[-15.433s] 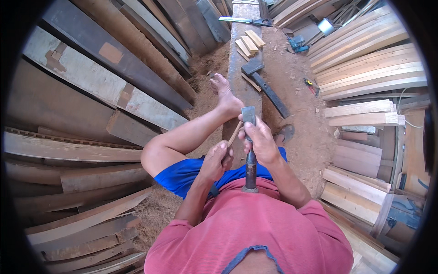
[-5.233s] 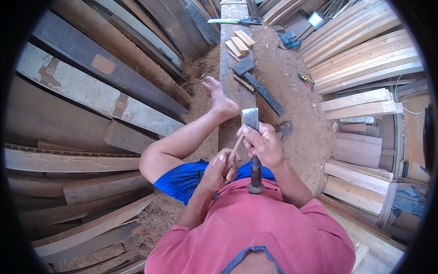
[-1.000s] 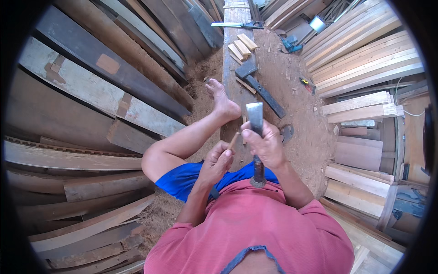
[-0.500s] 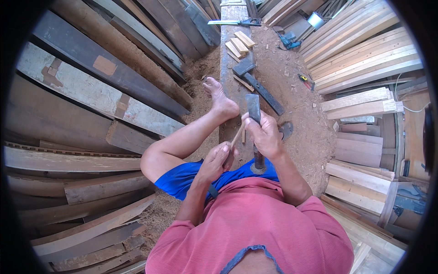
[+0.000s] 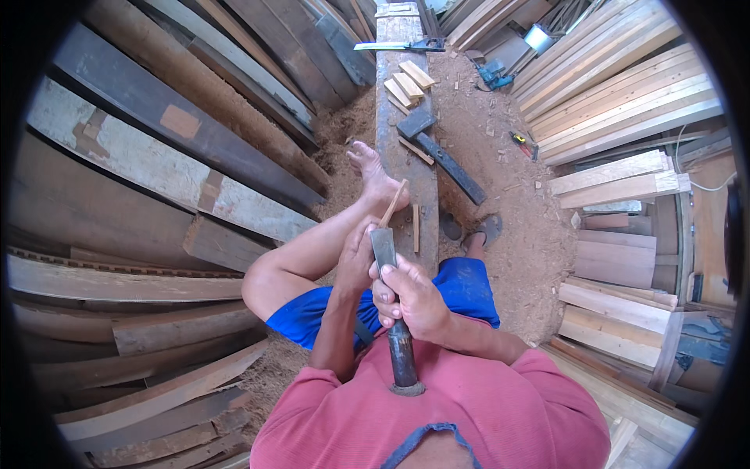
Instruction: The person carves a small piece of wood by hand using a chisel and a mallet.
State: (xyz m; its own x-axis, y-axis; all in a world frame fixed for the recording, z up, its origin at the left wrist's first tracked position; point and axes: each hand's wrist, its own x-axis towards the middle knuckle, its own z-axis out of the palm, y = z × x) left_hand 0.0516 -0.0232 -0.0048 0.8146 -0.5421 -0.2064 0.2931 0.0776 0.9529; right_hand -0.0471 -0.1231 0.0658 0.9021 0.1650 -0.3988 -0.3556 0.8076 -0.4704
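My right hand [image 5: 420, 301] is closed round a wide chisel [image 5: 402, 356]. Its steel blade slants up and away from me, and its dark handle reaches back over my pink shirt. In my left hand [image 5: 355, 256] is a thin wooden stick [image 5: 395, 202], its pointed far end sticking out past the fingers. The chisel's blade lies close beside the stick and hides part of the left hand's fingers; whether the blade touches the wood I cannot tell. A second thin wooden strip [image 5: 416, 228] lies on the bench just beyond my hands.
On the narrow bench [image 5: 388, 133] lie a dark mallet [image 5: 418, 121], several small wood pieces [image 5: 406, 84] and a handsaw [image 5: 398, 46]. My bare foot [image 5: 379, 180] rests there too. A teal power tool [image 5: 492, 76] sits on the shaving-covered ground. Stacked boards [image 5: 625, 102] flank both sides.
The chisel has come back toward my chest and leftward, its blade now beside my left hand. The stick's far end points farther up and away, clear of my right hand.
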